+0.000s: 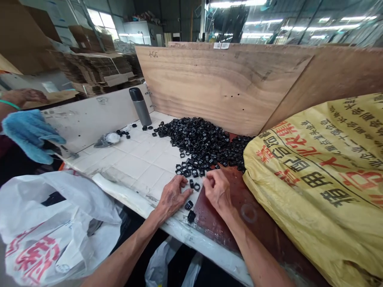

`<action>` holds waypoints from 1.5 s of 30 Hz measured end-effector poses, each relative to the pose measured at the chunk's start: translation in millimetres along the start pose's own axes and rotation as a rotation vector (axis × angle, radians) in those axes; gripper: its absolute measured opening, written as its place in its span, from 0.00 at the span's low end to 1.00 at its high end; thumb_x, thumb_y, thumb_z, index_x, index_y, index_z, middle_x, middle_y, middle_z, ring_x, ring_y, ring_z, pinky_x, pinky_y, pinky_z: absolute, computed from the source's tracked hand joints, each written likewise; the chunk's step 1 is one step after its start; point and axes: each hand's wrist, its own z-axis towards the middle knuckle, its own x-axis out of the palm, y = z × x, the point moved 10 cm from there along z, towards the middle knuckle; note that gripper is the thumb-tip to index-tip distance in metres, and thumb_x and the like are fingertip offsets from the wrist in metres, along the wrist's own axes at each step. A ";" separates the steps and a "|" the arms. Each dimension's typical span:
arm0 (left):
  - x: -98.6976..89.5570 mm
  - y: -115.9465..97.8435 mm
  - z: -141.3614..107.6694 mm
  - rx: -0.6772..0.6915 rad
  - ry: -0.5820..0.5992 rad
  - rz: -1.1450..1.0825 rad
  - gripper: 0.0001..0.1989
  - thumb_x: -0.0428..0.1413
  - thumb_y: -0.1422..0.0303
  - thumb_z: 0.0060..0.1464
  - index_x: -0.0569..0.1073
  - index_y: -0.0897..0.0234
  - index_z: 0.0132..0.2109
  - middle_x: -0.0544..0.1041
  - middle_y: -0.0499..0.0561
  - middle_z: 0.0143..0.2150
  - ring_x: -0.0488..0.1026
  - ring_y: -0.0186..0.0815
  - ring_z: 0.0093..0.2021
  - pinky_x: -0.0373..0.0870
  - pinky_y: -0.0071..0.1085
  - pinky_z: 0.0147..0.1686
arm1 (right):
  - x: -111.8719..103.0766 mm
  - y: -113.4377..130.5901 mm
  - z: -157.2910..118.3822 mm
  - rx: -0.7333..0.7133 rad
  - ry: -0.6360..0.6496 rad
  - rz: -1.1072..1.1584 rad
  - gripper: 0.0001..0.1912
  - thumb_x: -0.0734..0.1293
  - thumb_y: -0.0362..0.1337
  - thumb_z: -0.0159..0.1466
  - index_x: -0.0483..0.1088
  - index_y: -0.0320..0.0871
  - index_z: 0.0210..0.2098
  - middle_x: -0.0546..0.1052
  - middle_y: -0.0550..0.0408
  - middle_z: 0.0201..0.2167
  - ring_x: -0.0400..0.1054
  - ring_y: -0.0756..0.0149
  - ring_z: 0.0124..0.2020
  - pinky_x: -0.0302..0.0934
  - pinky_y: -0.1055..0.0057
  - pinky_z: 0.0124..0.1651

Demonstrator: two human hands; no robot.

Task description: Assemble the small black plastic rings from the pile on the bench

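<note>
My left hand (173,196) rests low over the white table edge, thumb and curved fingers apart, with nothing visible between them. Just right of it lie loose black plastic rings (196,186), two of them between my hands and two nearer the table's edge. My right hand (218,188) is over the reddish-brown board (209,215), fingers curled together in a pinch; whatever they may hold is hidden. Beyond both hands spreads a large heap of black rings (197,139), with a few scattered at its near edge.
A yellow printed sack (323,167) leans in on the right. A wooden panel (221,83) closes off the back. At the left stand a grey flask (140,107) and a small plastic bag (107,139). White bags (54,227) hang in front; another person's hand (25,96) shows at far left.
</note>
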 end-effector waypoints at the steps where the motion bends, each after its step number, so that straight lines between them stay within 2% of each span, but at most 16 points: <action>1: 1.9 0.3 0.6 0.002 0.010 0.008 0.13 0.61 0.64 0.52 0.67 0.60 0.42 0.72 0.46 0.36 0.71 0.34 0.32 0.68 0.30 0.35 | -13.1 -11.4 4.2 0.024 -0.096 -0.064 0.07 0.63 0.35 0.64 0.69 0.42 0.42 0.71 0.48 0.40 0.67 0.59 0.40 0.64 0.62 0.47; 3: 6.0 -0.7 1.6 0.023 0.029 0.045 0.18 0.63 0.62 0.49 0.67 0.59 0.44 0.72 0.46 0.37 0.72 0.36 0.34 0.68 0.32 0.37 | -29.0 -30.9 11.3 0.030 -0.202 -0.194 0.16 0.66 0.39 0.62 0.69 0.40 0.49 0.70 0.42 0.48 0.64 0.51 0.51 0.60 0.52 0.55; 4: 7.8 -1.2 2.0 0.034 0.032 0.072 0.20 0.64 0.60 0.48 0.66 0.59 0.46 0.72 0.46 0.37 0.72 0.36 0.34 0.68 0.33 0.37 | -30.1 -39.9 14.5 0.032 -0.202 -0.245 0.22 0.67 0.42 0.62 0.67 0.39 0.53 0.68 0.39 0.52 0.61 0.47 0.55 0.58 0.48 0.57; 6: 10.0 -2.0 2.9 0.055 0.025 0.125 0.25 0.65 0.57 0.47 0.65 0.59 0.48 0.72 0.47 0.37 0.73 0.38 0.34 0.67 0.33 0.37 | -19.9 -52.9 18.7 0.025 -0.119 -0.316 0.28 0.65 0.46 0.64 0.63 0.40 0.60 0.64 0.36 0.59 0.55 0.41 0.61 0.54 0.41 0.58; 8: 11.2 -2.5 3.5 0.075 0.011 0.161 0.27 0.65 0.54 0.47 0.65 0.59 0.49 0.71 0.46 0.36 0.73 0.38 0.34 0.67 0.33 0.36 | -1.1 -55.5 17.8 -0.014 0.004 -0.359 0.27 0.62 0.46 0.67 0.61 0.43 0.63 0.62 0.37 0.62 0.50 0.40 0.65 0.52 0.38 0.59; 10: 12.6 -2.3 4.0 0.085 0.006 0.176 0.27 0.65 0.53 0.47 0.65 0.58 0.49 0.71 0.45 0.34 0.72 0.38 0.32 0.66 0.32 0.35 | 15.3 -48.7 13.7 -0.082 0.085 -0.371 0.23 0.61 0.43 0.69 0.63 0.43 0.61 0.62 0.38 0.63 0.49 0.42 0.66 0.51 0.39 0.61; 13: 18.0 -4.8 4.0 0.115 0.045 0.171 0.22 0.63 0.56 0.51 0.67 0.57 0.50 0.71 0.44 0.31 0.71 0.35 0.30 0.65 0.30 0.34 | 23.4 -36.6 8.4 -0.149 0.083 -0.322 0.20 0.61 0.37 0.68 0.68 0.40 0.57 0.62 0.37 0.60 0.55 0.46 0.63 0.55 0.47 0.62; 17: 21.8 -16.6 1.9 0.202 0.095 0.150 0.17 0.60 0.61 0.55 0.70 0.54 0.52 0.74 0.45 0.34 0.72 0.34 0.31 0.66 0.28 0.33 | 22.3 -27.5 2.0 -0.131 0.057 -0.218 0.17 0.62 0.33 0.65 0.72 0.42 0.53 0.61 0.40 0.58 0.59 0.49 0.59 0.61 0.51 0.60; 23: 19.0 -23.8 -0.4 0.247 0.100 0.209 0.16 0.56 0.61 0.60 0.70 0.54 0.55 0.75 0.49 0.42 0.74 0.35 0.35 0.69 0.28 0.36 | 27.7 -4.3 -8.7 -0.080 0.228 -0.050 0.17 0.65 0.32 0.62 0.72 0.42 0.50 0.64 0.42 0.54 0.62 0.52 0.57 0.61 0.55 0.60; 26: 21.4 -25.8 -1.9 0.284 0.118 0.256 0.14 0.54 0.61 0.62 0.72 0.54 0.54 0.74 0.50 0.41 0.74 0.35 0.35 0.69 0.28 0.35 | 12.1 -2.7 -1.4 -0.054 0.257 0.022 0.18 0.69 0.32 0.58 0.72 0.44 0.48 0.66 0.45 0.53 0.63 0.53 0.56 0.61 0.56 0.59; 29: 23.7 -26.1 -2.6 0.295 0.139 0.258 0.12 0.53 0.62 0.62 0.75 0.53 0.50 0.73 0.49 0.39 0.73 0.34 0.34 0.68 0.26 0.34 | -9.5 -10.9 9.7 -0.003 0.254 0.005 0.09 0.70 0.32 0.55 0.71 0.44 0.36 0.70 0.51 0.42 0.68 0.57 0.46 0.64 0.58 0.51; 31: 23.0 -26.7 -2.7 0.294 0.139 0.242 0.10 0.53 0.63 0.62 0.76 0.54 0.49 0.73 0.49 0.39 0.73 0.33 0.34 0.68 0.26 0.34 | -10.2 -14.7 10.4 0.041 0.335 0.009 0.06 0.70 0.33 0.55 0.70 0.44 0.33 0.70 0.55 0.35 0.68 0.62 0.36 0.65 0.65 0.42; 33: 21.8 -28.3 -3.0 0.301 0.135 0.230 0.09 0.53 0.63 0.62 0.76 0.55 0.46 0.73 0.49 0.41 0.73 0.33 0.35 0.68 0.26 0.34 | -2.4 -9.7 5.2 0.041 0.417 0.019 0.07 0.70 0.33 0.56 0.71 0.44 0.35 0.70 0.57 0.33 0.67 0.65 0.32 0.63 0.69 0.37; 35: 20.7 -30.2 -3.4 0.311 0.131 0.227 0.09 0.52 0.63 0.63 0.76 0.55 0.45 0.73 0.50 0.44 0.74 0.33 0.36 0.69 0.27 0.35 | 6.6 1.4 -1.4 -0.001 0.441 -0.020 0.07 0.70 0.32 0.57 0.71 0.45 0.37 0.71 0.56 0.34 0.68 0.64 0.34 0.62 0.69 0.37; 40: 21.7 -31.5 -4.5 0.323 0.158 0.208 0.07 0.52 0.65 0.63 0.74 0.57 0.45 0.75 0.50 0.46 0.76 0.35 0.40 0.70 0.28 0.39 | 21.6 18.9 -10.3 -0.075 0.408 -0.148 0.04 0.67 0.28 0.59 0.70 0.43 0.31 0.72 0.52 0.34 0.69 0.61 0.35 0.62 0.67 0.38; 45: 18.3 -32.1 -5.2 0.339 0.110 0.168 0.06 0.52 0.69 0.61 0.73 0.60 0.43 0.76 0.52 0.44 0.76 0.36 0.40 0.71 0.30 0.39 | 16.9 11.2 -3.5 -0.002 0.346 0.044 0.09 0.64 0.28 0.62 0.73 0.43 0.41 0.77 0.51 0.37 0.73 0.60 0.40 0.65 0.65 0.45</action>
